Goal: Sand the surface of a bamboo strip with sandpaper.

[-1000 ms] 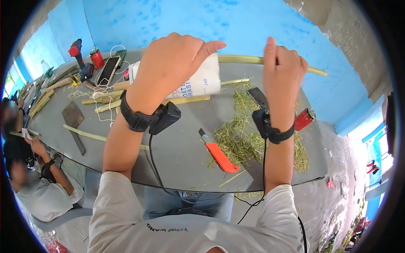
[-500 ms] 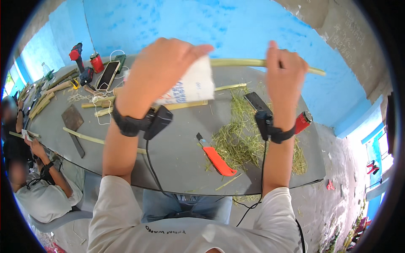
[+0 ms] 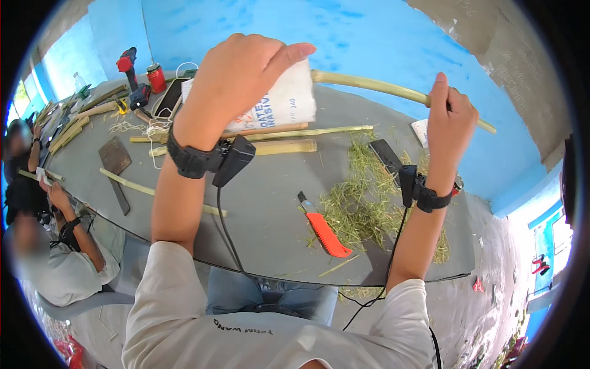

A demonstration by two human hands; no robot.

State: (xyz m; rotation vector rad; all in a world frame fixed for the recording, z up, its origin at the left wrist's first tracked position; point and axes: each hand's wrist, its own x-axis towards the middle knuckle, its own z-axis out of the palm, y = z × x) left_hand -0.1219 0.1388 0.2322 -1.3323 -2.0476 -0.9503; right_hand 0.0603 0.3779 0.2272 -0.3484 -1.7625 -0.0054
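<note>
A thin pale-green bamboo stick point(image 3: 369, 85) is held aloft over the far side of the table, sloping down to the right. My right hand point(image 3: 452, 117) is closed round it near its right end, thumb pointing up. Over its left part hangs a white sheet of sandpaper point(image 3: 296, 92) with blue print. My left hand point(image 3: 236, 74) grips that sheet, thumb stretched along its top edge; the stick's left end is hidden behind hand and sheet. Below, an orange utility knife point(image 3: 327, 235) lies with its blade out, beside a heap of green bamboo shavings point(image 3: 362, 203).
Bamboo pieces point(image 3: 286, 147) lie behind my left wrist. A cleaver point(image 3: 115, 155), a cordless drill point(image 3: 129, 69) and a red can point(image 3: 156, 80) are on the left side. A dark oblong device point(image 3: 386, 155) rests on the shavings. Another person point(image 3: 74, 258) sits at the left.
My right hand has moved right and slightly down with the stick, which now tilts more. The left hand with the sandpaper is a little higher in view. The whole view has shifted slightly.
</note>
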